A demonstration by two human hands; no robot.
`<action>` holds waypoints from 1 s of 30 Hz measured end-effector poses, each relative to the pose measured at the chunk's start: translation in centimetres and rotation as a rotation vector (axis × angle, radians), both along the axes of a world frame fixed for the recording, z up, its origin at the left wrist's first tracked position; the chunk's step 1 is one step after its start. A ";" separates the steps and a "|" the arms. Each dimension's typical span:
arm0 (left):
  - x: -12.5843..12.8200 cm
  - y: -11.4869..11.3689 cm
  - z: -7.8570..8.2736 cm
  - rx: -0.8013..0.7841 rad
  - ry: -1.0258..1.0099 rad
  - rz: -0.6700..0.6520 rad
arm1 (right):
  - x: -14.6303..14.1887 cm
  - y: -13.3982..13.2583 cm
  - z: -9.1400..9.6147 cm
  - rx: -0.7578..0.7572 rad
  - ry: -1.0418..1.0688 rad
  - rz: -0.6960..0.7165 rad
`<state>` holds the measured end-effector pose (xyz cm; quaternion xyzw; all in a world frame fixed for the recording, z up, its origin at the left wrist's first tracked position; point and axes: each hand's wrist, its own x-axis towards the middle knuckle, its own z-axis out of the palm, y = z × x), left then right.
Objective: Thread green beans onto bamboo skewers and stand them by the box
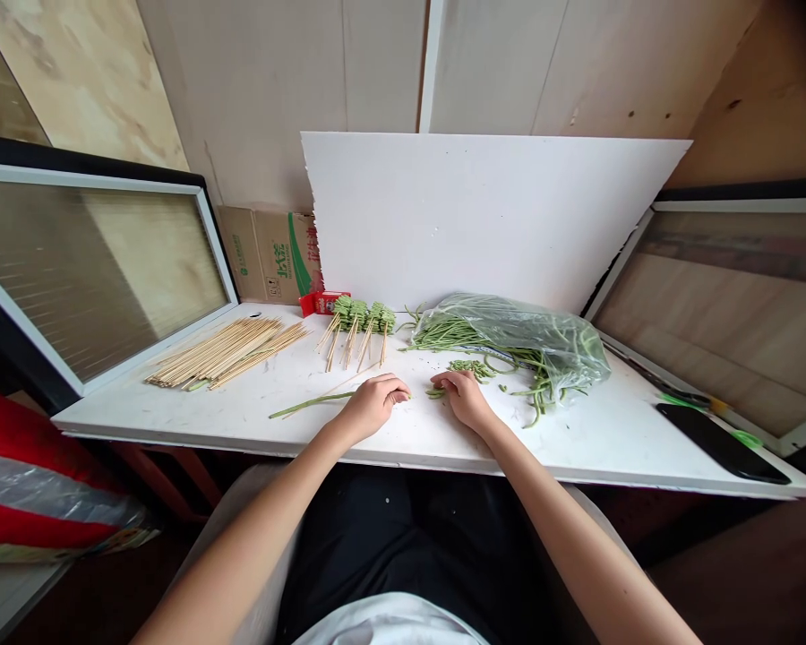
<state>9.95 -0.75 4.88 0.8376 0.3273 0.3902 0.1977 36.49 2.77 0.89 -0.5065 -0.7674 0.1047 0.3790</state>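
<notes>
My left hand (374, 405) is closed around a long green bean (312, 404). Most of that bean trails out leftward over the white table, and a small green tip shows by the fingertips. A thin skewer (349, 381) lies just behind it. Close by on the right, my right hand (465, 396) rests low over the tabletop with fingers curled down on short bean pieces (435, 392); its grip is partly hidden. Behind this hand sits a small pile of cut bean pieces (471, 367).
A clear plastic bag (544, 327) of long beans lies back right. Skewered bean bundles (363, 315) stand by a red box (322, 303). Loose bamboo skewers (218, 351) are at left. A black phone (718, 441) lies near the right edge. A white board (490, 215) leans behind.
</notes>
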 end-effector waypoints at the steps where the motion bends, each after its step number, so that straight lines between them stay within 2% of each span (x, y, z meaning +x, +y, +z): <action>1: 0.0 0.0 0.0 -0.005 0.004 0.001 | 0.1 0.0 0.0 -0.004 0.020 -0.001; 6: -0.2 0.0 0.0 -0.007 -0.005 -0.010 | 0.7 -0.2 0.5 -0.008 0.059 0.006; 11: -0.1 0.1 -0.2 0.014 -0.015 -0.019 | 1.3 -0.9 0.9 -0.009 -0.051 -0.019; 18: 0.0 0.1 -0.7 0.015 -0.008 -0.027 | 1.3 -0.6 -0.1 0.135 -0.143 -0.054; 21: -0.1 0.2 -0.9 0.034 -0.022 -0.031 | 1.0 -1.1 0.3 0.166 -0.164 -0.046; 25: -0.1 0.5 -1.2 0.058 -0.047 -0.029 | -0.5 -2.7 2.4 0.162 -0.059 0.017; 30: 0.4 0.5 -1.2 0.044 -0.137 0.029 | -3.9 -5.0 4.2 -0.015 0.194 0.192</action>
